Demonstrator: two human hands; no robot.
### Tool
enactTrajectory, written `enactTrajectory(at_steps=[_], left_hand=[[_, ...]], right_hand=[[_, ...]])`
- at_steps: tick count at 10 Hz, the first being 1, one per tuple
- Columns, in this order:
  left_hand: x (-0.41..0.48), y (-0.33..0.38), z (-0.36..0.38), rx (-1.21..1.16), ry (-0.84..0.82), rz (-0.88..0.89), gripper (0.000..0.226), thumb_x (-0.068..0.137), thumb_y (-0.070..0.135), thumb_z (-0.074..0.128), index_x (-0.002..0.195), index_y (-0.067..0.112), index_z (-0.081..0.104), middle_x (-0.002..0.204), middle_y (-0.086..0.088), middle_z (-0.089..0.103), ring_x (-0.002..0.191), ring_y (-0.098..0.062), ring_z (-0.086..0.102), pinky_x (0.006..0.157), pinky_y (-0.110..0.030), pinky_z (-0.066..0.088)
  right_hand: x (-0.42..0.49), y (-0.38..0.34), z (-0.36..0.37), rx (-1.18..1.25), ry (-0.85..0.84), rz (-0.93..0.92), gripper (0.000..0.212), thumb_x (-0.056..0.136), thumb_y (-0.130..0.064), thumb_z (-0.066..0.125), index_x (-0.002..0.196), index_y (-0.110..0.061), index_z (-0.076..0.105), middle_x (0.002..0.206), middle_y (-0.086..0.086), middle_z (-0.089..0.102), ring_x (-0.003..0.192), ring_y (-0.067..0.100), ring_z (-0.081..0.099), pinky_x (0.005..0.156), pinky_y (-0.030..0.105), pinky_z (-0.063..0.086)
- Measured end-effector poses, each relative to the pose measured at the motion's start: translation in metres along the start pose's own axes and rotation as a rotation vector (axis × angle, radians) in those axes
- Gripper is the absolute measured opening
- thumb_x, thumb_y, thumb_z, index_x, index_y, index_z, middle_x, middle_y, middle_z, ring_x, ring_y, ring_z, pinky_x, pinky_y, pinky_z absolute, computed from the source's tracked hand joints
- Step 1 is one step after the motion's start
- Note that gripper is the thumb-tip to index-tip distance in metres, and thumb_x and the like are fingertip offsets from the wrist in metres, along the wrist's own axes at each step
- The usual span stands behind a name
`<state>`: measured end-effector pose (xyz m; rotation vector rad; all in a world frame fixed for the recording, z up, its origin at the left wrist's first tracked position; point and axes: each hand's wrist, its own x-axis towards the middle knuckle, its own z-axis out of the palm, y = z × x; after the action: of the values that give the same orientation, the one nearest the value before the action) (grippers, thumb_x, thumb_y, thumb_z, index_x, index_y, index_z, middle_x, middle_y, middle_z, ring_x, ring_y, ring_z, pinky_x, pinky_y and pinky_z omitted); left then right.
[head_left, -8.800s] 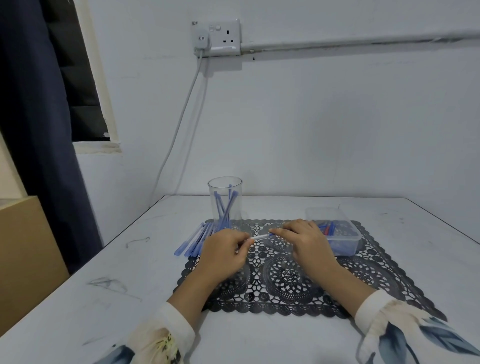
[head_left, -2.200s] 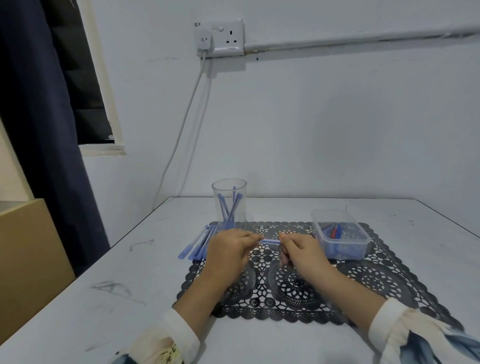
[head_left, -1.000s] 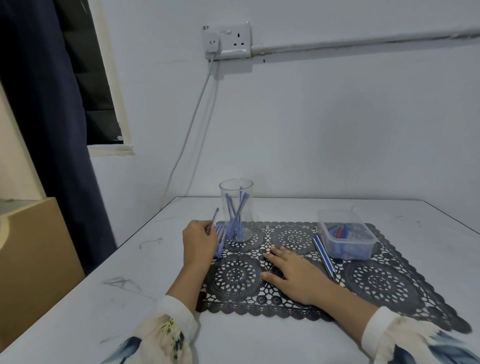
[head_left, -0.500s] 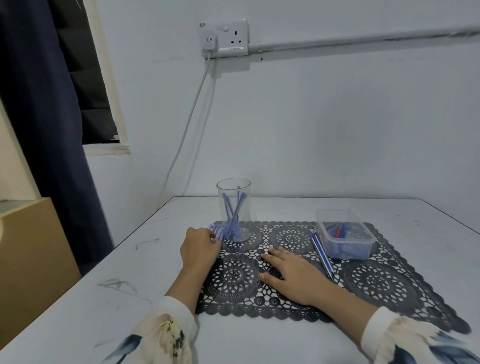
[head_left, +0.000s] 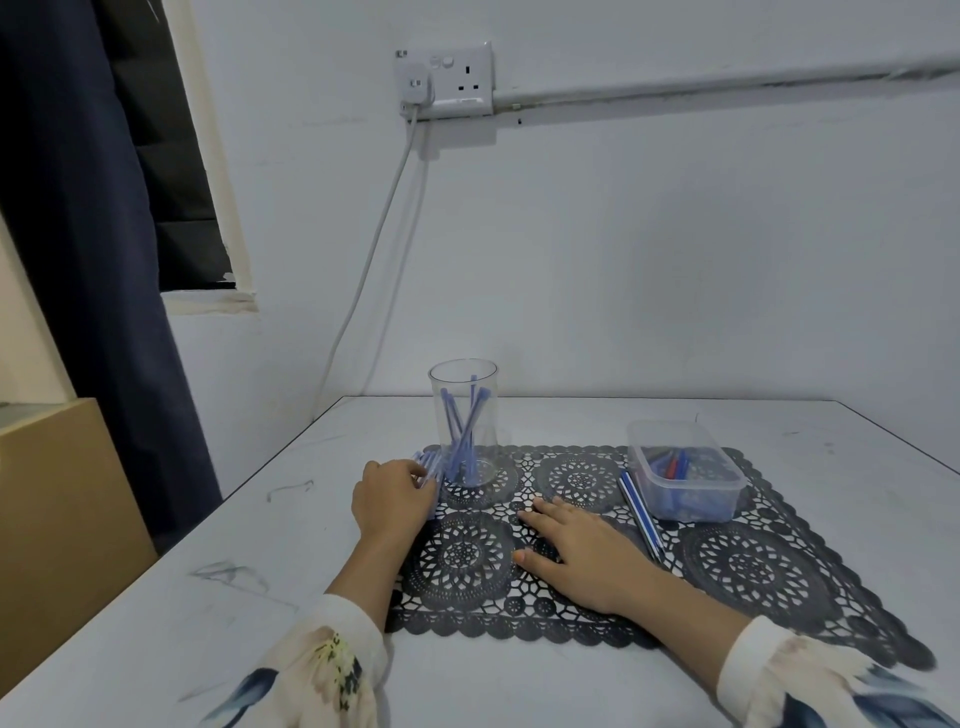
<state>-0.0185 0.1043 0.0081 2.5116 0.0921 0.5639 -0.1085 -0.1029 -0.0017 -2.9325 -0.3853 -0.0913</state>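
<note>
A pile of blue pens (head_left: 429, 464) lies at the left edge of the black lace mat (head_left: 753, 566), just left of a clear glass (head_left: 463, 415) that holds several more blue pens. My left hand (head_left: 393, 500) rests on the near end of that pile, its fingers curled onto the pens. My right hand (head_left: 584, 556) lies flat and open on the middle of the mat, holding nothing. One blue-and-white pen (head_left: 640, 512) lies on the mat between my right hand and a clear plastic box (head_left: 683, 480) with blue and red pieces inside.
The mat sits on a white table (head_left: 218, 613) against a white wall. A cable (head_left: 363, 270) hangs from a wall socket (head_left: 445, 80) down behind the table. A dark curtain (head_left: 78, 260) and a brown cabinet (head_left: 57, 509) stand to the left.
Both hands gripped one pen over the mat earlier. That pen now lies beside the box, my right hand has gone flat, and my left hand has moved to the pile and lowered onto it.
</note>
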Motion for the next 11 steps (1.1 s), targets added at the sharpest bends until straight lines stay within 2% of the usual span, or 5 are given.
enactTrajectory(at_steps=[2,3,5,9,11], left_hand=[[0.002,-0.001,0.001,-0.045,-0.027,-0.006,0.021,0.079,0.036,0.059,0.094,0.029,0.072,0.088,0.001,0.07,0.089,-0.02,0.062,0.075,-0.033,0.053],[0.005,-0.002,-0.001,-0.061,-0.034,-0.019,0.021,0.079,0.034,0.06,0.095,0.029,0.072,0.092,0.003,0.071,0.088,-0.018,0.063,0.078,-0.03,0.052],[0.009,-0.005,-0.002,-0.013,-0.068,-0.021,0.018,0.08,0.036,0.06,0.093,0.03,0.072,0.095,0.005,0.071,0.091,-0.018,0.062,0.089,-0.035,0.047],[0.009,-0.006,0.006,0.048,-0.049,0.022,0.016,0.083,0.035,0.059,0.082,0.029,0.074,0.079,0.006,0.07,0.082,-0.016,0.061,0.086,-0.031,0.042],[0.01,-0.008,0.009,0.071,-0.048,0.046,0.018,0.083,0.033,0.057,0.085,0.029,0.074,0.083,0.006,0.07,0.088,-0.016,0.059,0.084,-0.032,0.039]], right_hand=[[0.0,0.001,0.0,-0.007,-0.001,0.0,0.064,0.092,-0.06,0.03,0.147,-0.029,0.02,0.156,-0.003,0.013,0.143,0.014,0.009,0.116,0.035,0.011],[0.0,0.0,0.0,-0.007,-0.004,-0.002,0.064,0.092,-0.061,0.03,0.147,-0.029,0.021,0.156,-0.003,0.014,0.143,0.014,0.008,0.116,0.035,0.01],[0.0,0.001,-0.001,-0.005,-0.008,0.0,0.064,0.092,-0.061,0.029,0.147,-0.029,0.02,0.156,-0.003,0.013,0.143,0.014,0.008,0.116,0.035,0.01],[0.0,0.001,-0.001,-0.003,-0.008,0.006,0.064,0.092,-0.061,0.03,0.147,-0.029,0.02,0.156,-0.003,0.013,0.143,0.014,0.009,0.116,0.035,0.01],[0.0,0.001,0.0,0.003,-0.005,0.003,0.065,0.092,-0.061,0.03,0.147,-0.029,0.021,0.156,-0.003,0.014,0.143,0.015,0.009,0.116,0.037,0.012]])
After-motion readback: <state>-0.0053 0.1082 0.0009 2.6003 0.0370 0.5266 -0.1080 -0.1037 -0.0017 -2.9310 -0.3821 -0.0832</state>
